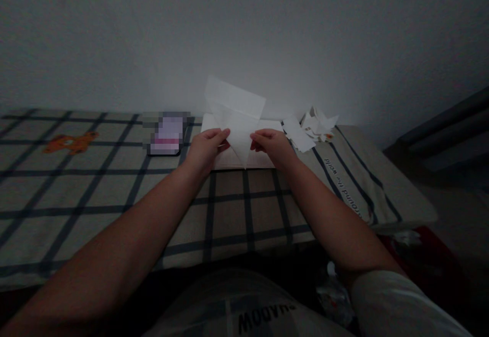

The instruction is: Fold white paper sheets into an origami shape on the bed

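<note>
A folded sheet of white paper (239, 115) is held up between my two hands, its lower end narrowing to a point and its wide top edge tilted. My left hand (208, 148) pinches its left edge between thumb and fingers. On the opposite edge, my right hand (272, 144) grips with thumb and fingertips. Beneath the sheet lies a flat white pad or stack of paper (263, 161) on the checked cloth, partly hidden by the hands and the sheet.
A phone with a lit screen (167, 134) lies left of the pad. Farther left is an orange patterned piece (71, 143). Crumpled and cut paper scraps (317, 123) sit to the right. The checked tablecloth (229, 214) runs back to a wall; a red container (428, 255) stands below right.
</note>
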`<control>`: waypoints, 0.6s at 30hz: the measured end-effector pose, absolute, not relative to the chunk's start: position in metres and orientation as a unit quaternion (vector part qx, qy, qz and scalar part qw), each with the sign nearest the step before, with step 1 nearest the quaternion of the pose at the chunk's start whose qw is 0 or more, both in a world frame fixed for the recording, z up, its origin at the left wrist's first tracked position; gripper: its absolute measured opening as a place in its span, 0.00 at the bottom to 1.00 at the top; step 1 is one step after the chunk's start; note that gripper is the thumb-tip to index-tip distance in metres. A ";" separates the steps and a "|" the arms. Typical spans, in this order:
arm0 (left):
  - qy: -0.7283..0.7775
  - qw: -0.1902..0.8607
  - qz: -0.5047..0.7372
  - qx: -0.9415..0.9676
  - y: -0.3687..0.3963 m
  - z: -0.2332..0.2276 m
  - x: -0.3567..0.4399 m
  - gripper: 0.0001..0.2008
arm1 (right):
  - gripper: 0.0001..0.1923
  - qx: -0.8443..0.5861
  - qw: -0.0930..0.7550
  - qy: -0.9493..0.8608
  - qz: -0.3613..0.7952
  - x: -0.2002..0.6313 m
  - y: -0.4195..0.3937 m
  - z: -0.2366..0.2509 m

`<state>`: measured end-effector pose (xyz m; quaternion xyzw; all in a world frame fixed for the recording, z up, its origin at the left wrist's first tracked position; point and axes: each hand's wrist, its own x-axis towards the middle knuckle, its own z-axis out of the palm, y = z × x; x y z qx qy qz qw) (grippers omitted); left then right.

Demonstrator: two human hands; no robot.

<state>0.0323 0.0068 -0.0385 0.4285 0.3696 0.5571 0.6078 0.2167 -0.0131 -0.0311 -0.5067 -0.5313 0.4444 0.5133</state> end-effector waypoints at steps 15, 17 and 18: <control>0.373 0.588 0.623 0.356 0.007 -0.032 0.032 0.09 | 0.08 -0.504 0.501 -0.548 0.441 0.218 -0.012 -0.033; 0.389 0.583 0.622 0.350 0.006 -0.029 0.032 0.09 | 0.08 -0.511 0.495 -0.547 0.442 0.217 -0.013 -0.031; 0.393 0.582 0.622 0.347 0.007 -0.028 0.031 0.09 | 0.07 -0.513 0.494 -0.546 0.442 0.217 -0.014 -0.031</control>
